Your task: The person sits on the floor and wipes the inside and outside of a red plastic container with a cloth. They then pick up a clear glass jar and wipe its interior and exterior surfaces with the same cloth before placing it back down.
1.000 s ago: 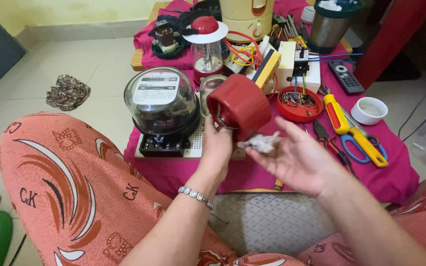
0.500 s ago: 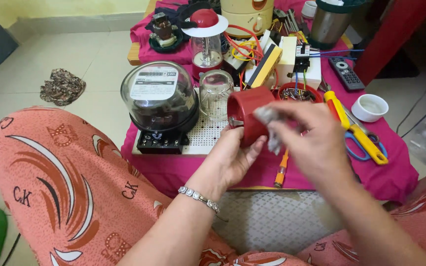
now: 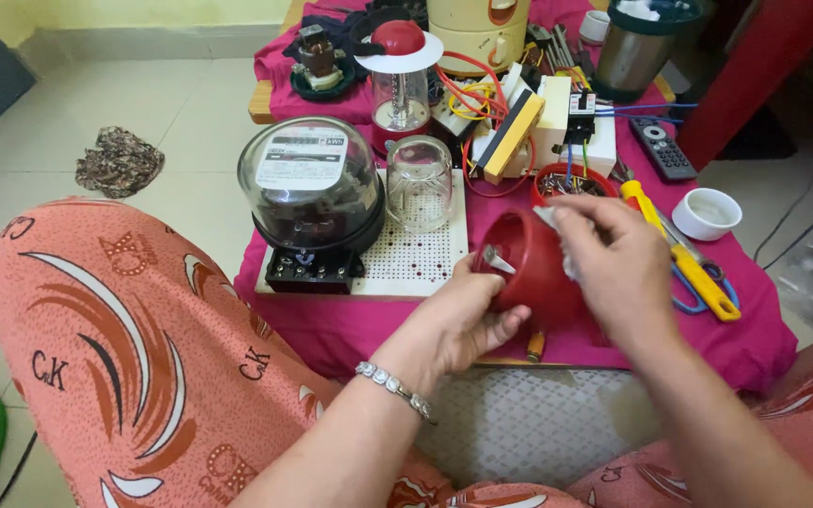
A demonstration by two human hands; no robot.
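item: red cup-shaped housing (image 3: pixel 531 268), cradled in my left grip (image 3: pixel 468 320) to steady it; right grip (image 3: pixel 613 268) pinches a pale cloth (image 3: pixel 557 240) against its rim, wiping.

A glossy red plastic cup-shaped part (image 3: pixel 531 266) lies tipped on its side, cradled by the left hand (image 3: pixel 463 320), right hand (image 3: pixel 618 268) pressing a whitish cloth (image 3: pixel 566 254) against it.

Right hand (image 3: pixel 618 268) (cloth-bearing) onto red cup (image 3: pixel 531 266)
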